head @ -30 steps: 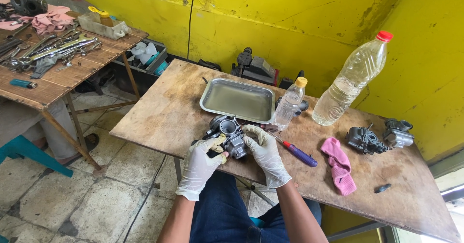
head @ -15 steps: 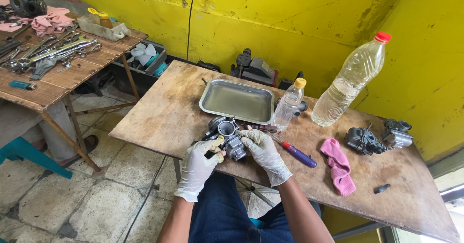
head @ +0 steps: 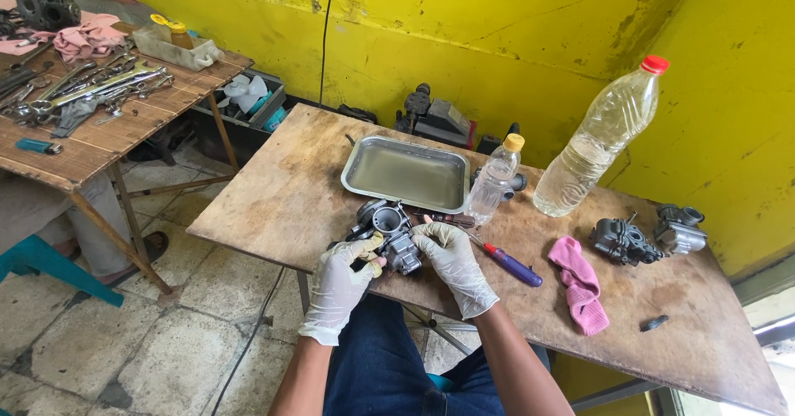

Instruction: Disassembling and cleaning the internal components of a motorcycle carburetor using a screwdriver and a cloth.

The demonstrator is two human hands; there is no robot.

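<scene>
Both gloved hands grip a grey carburetor [head: 387, 232] at the worktop's [head: 273, 201] near edge: left hand [head: 341, 274] closed around its side, right hand [head: 449, 254] clasping the other, before a metal tray [head: 406, 173].

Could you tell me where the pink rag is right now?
The pink rag lies on the wooden table's right part, between the purple-handled screwdriver and the two spare carburetors.

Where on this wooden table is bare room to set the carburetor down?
Bare board lies left of the metal tray, toward the table's left edge, and at the near right corner beyond the pink rag. It is crowded around the hands, small bottle and screwdriver.
</scene>
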